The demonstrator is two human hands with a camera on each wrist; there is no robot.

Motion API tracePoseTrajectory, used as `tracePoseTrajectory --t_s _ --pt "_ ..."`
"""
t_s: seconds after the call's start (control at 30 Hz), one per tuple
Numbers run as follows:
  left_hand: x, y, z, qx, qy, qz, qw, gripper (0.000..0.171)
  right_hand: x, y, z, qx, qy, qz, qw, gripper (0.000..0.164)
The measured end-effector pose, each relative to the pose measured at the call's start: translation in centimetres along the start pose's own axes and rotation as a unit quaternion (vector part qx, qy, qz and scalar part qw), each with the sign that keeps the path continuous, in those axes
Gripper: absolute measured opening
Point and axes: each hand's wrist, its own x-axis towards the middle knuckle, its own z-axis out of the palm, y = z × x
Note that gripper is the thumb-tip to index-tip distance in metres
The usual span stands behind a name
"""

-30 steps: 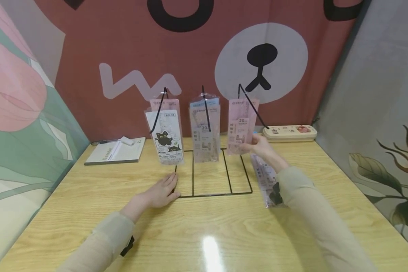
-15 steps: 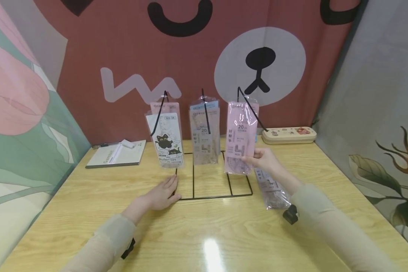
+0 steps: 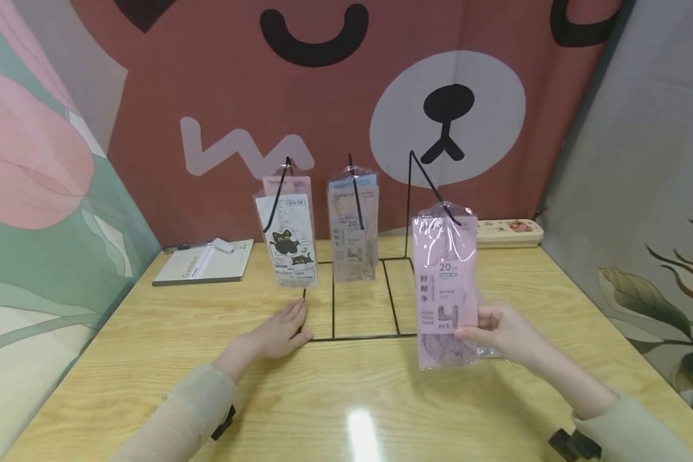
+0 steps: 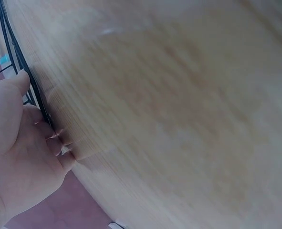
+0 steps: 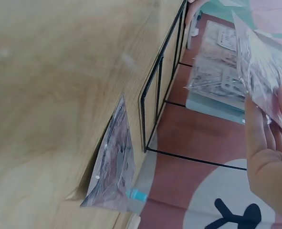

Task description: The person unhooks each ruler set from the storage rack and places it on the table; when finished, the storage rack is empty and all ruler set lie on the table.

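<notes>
My right hand pinches the lower right edge of a pink ruler set packet. The packet's clear top overlaps the front end of the right hook on a black wire display rack. My left hand rests at the rack base's front left corner, fingers extended along the wire. On the left hook hangs a white ruler set packet with black cats, a pink one behind it. A greyish-pink ruler packet hangs on the middle hook before a blue-topped one.
Another ruler packet lies on the table right of the rack, mostly hidden in the head view. A cream pencil case sits at the back right. Back left lies a notebook with a small white block and a pen.
My right hand has drawn the pink packet forward and down along the right hook, from its back to its front end. The left hand has stayed at the rack's corner.
</notes>
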Motion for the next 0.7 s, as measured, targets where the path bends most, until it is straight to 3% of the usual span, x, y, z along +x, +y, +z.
tracePoseTrajectory --t_s 0.3,0.4,0.53,0.7 --pt "0.8 0.2 0.2 0.006 0.000 0.014 0.9999 0.066 -5.1 1.1 -1.8 -0.009 -0.036 -0.093 0.995 0.024" --pt "0.7 0.1 0.2 0.007 -0.004 0.009 0.9999 0.066 -6.2 1.9 -2.9 -0.006 -0.042 -0.121 0.992 0.025" --pt "0.4 -0.2 0.2 0.000 -0.007 -0.002 1.0000 0.066 -7.4 2.2 -5.3 -0.060 0.029 -0.095 0.993 0.027" --pt "0.2 -0.3 0.1 -0.006 0.000 0.001 1.0000 0.066 -7.7 1.8 -8.6 -0.141 0.136 0.014 0.981 0.030"
